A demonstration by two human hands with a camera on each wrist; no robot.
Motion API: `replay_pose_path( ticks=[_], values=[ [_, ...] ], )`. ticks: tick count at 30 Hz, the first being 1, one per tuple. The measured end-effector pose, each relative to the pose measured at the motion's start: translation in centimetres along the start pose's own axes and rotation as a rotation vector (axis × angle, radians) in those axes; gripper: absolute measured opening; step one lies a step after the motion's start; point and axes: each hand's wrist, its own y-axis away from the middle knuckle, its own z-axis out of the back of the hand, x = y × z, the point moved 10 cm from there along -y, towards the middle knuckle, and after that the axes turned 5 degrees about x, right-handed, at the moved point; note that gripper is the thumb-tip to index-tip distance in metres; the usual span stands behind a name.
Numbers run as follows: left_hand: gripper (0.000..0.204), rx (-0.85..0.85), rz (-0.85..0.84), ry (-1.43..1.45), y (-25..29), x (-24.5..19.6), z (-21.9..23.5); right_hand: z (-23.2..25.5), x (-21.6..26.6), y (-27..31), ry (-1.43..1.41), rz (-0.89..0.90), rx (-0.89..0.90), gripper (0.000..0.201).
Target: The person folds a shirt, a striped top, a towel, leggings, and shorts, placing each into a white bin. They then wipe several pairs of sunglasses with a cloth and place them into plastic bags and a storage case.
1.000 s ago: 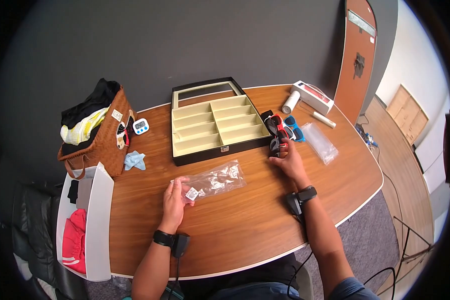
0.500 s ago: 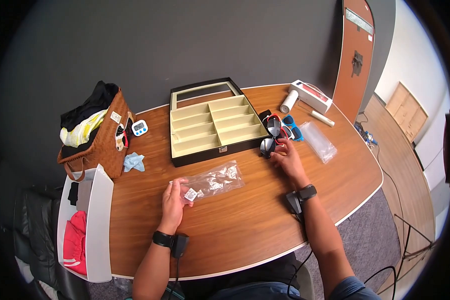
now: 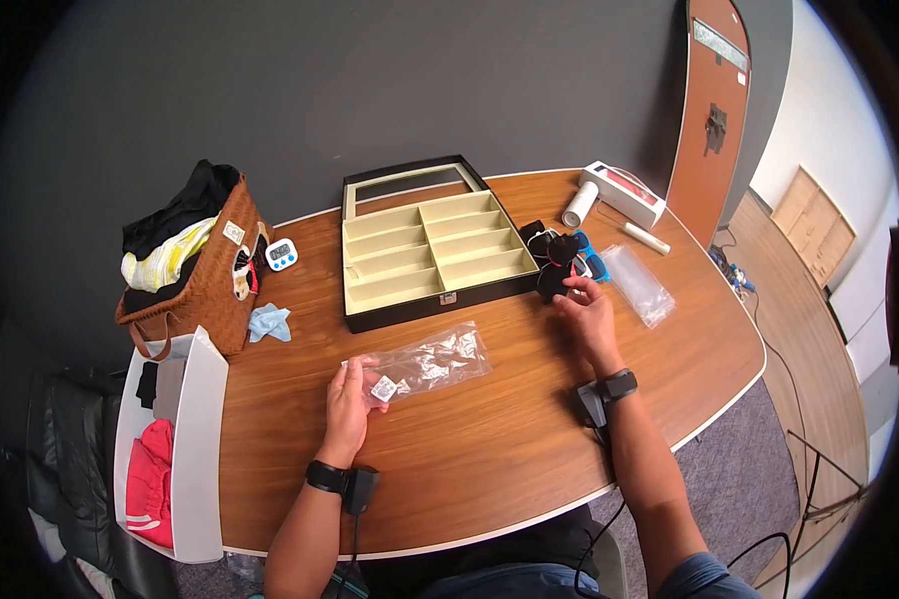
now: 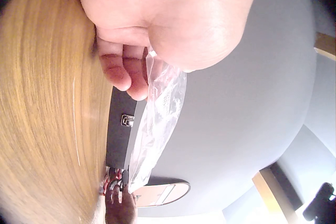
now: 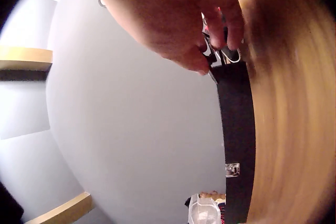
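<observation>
In the head view my left hand (image 3: 347,409) holds one end of a clear plastic bag (image 3: 438,361) with a small white label, just above the table. The left wrist view shows the bag (image 4: 161,111) stretching away from that hand (image 4: 173,19). My right hand (image 3: 591,324) pinches dark sunglasses (image 3: 557,262), tilted up above several other pairs, among them blue ones (image 3: 596,267). In the right wrist view the hand (image 5: 173,14) hides much of the glasses. Left of them lies an open black case (image 3: 400,312) with cream compartments.
Clear sleeves (image 3: 639,285), a white roll (image 3: 580,204) and a white box (image 3: 624,197) lie at the right. Leftward are a timer (image 3: 281,255), a blue cloth (image 3: 269,322), a brown basket (image 3: 215,299) and a white bin (image 3: 198,449) with clothes.
My right hand has drawn slightly back and right, and the dark sunglasses have turned and risen over the other pairs. My left hand and the bag have barely moved.
</observation>
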Motion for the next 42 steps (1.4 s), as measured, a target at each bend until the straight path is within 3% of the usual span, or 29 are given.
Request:
replay_pose_path(
  ticks=[3, 5, 9, 11, 15, 17, 19, 21, 23, 25, 27, 33, 35, 42],
  values=[
    [0.039, 0.027, 0.006, -0.025, 0.1, -0.1, -0.3, 1.7, -0.7, -0.5, -0.092, -0.004, -0.058, 0.036],
    [0.039, 0.025, 0.008, -0.025, 0.1, -0.1, -0.3, 2.1, 0.5, -0.5, 0.322, 0.087, -0.064, 0.040],
    [0.040, 0.013, 0.019, -0.033, 0.1, -0.2, -0.2, 1.5, 0.3, -1.0, 0.267, 0.177, -0.032, 0.042],
    [0.040, 0.009, 0.018, -0.031, 0.2, -0.2, -0.2, 1.4, 0.4, -1.0, 0.368, 0.206, -0.027, 0.043],
    [0.042, 0.005, 0.003, -0.021, 0.1, 0.0, 0.0, 1.0, 0.8, -0.6, 0.255, 0.171, -0.035, 0.040],
    [0.042, 0.021, 0.010, -0.044, 0.0, 0.2, 0.0, 2.2, 2.4, -0.1, 0.305, 0.336, -0.207, 0.040],
    [0.042, 0.027, 0.016, -0.071, 0.1, 0.2, 0.1, 1.6, 3.6, 0.5, 0.278, 0.378, -0.195, 0.036],
    [0.038, 0.098, 0.067, -0.073, 0.3, 0.6, -0.8, -2.3, 4.4, 1.7, 0.014, 0.239, 0.087, 0.033],
    [0.037, 0.108, 0.086, -0.079, 0.4, 0.8, -1.1, -6.8, 4.7, 3.5, 0.125, 0.207, 0.356, 0.037],
    [0.038, 0.146, 0.103, -0.126, 0.6, 1.0, -1.4, -11.1, 3.3, 6.0, 0.039, -0.009, 0.580, 0.038],
    [0.036, 0.139, 0.105, -0.134, 0.7, 0.8, -1.8, -13.6, 2.8, 8.2, 0.191, -0.110, 0.799, 0.038],
    [0.022, 0.139, 0.020, -0.247, 0.5, -0.1, -1.8, -14.0, 1.1, 8.9, 0.056, -0.213, 0.841, 0.022],
    [0.022, 0.050, -0.024, -0.263, 0.4, -0.5, -1.1, -13.6, 1.2, 8.6, -0.031, -0.251, 0.798, 0.025],
    [0.021, 0.093, -0.034, -0.243, 0.8, -1.8, -2.1, -13.5, 3.2, 8.4, 0.008, -0.100, 0.720, 0.044]
  ],
)
